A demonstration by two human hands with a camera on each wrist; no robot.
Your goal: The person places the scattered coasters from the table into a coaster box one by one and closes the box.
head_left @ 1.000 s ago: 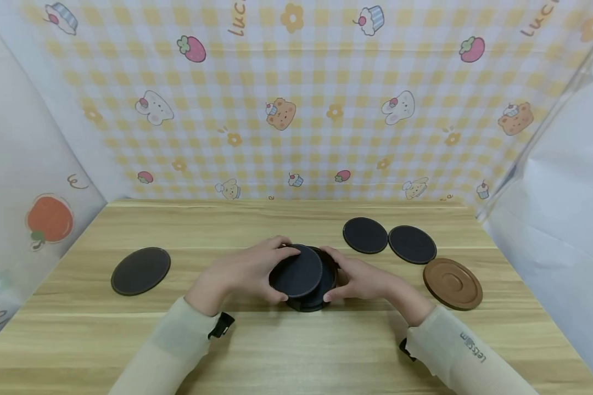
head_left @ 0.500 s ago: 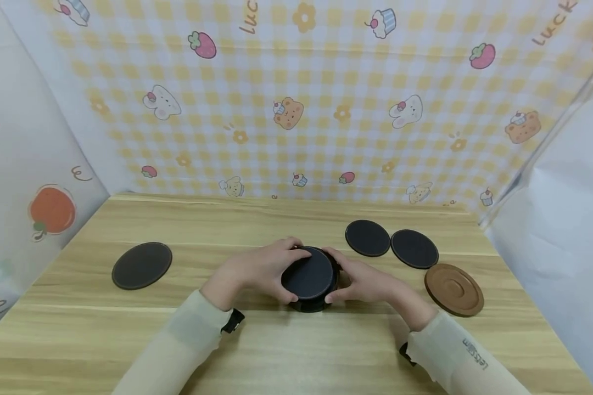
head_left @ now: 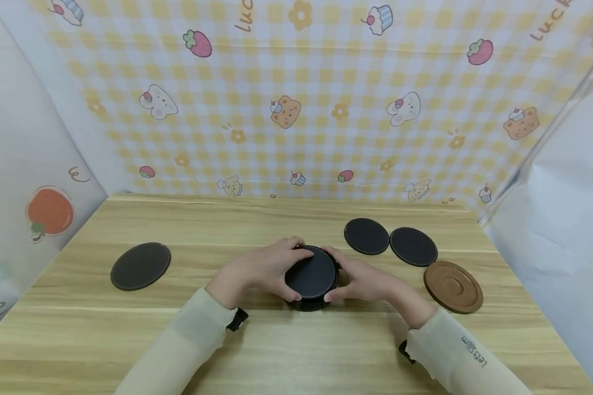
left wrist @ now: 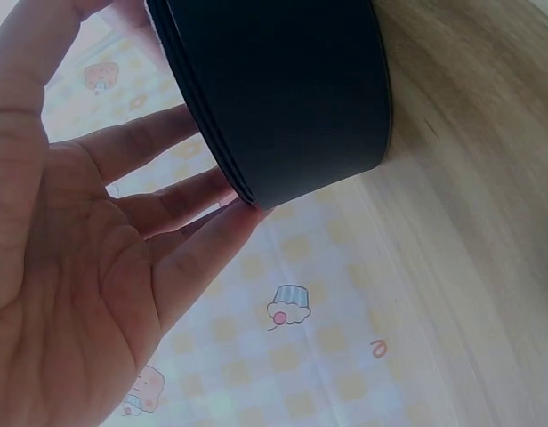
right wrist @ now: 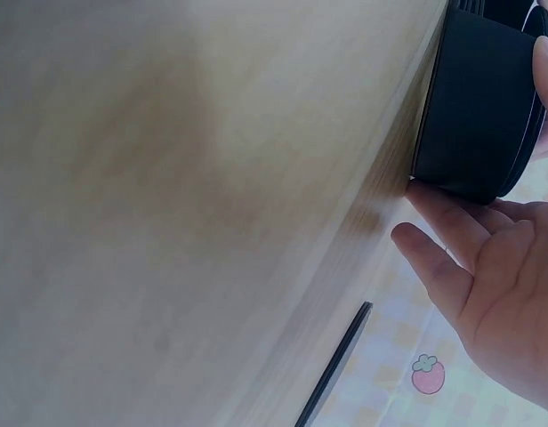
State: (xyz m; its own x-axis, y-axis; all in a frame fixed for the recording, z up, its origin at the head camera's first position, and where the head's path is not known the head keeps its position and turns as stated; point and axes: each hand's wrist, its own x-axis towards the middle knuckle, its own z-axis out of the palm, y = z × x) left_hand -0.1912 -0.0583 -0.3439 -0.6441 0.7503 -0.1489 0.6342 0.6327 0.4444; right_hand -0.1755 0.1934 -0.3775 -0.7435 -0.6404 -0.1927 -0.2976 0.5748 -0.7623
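My left hand (head_left: 269,269) holds a black round coaster (head_left: 311,271) by its edge, thumb at the near side and fingers at the far side. The coaster lies level over the top of a black round coaster holder (head_left: 310,305), almost covering it. From the right, my right hand (head_left: 363,280) grips the holder's side between thumb and fingers. In the left wrist view, fingertips meet thin stacked edges at the top of the holder (left wrist: 292,98). The right wrist view shows the holder (right wrist: 474,111) standing on the table, with fingers against its wall.
Two black coasters (head_left: 367,236) (head_left: 413,246) lie at the back right, edges nearly meeting. A brown wooden round coaster (head_left: 453,286) is in front of them. Another black coaster (head_left: 140,266) lies far left. A patterned cloth (head_left: 296,109) hangs behind the wooden table (head_left: 296,351).
The left hand has moved right with the coaster, bringing it from an offset over the holder's left side to nearly in line with its top. The right hand keeps its grip on the holder.
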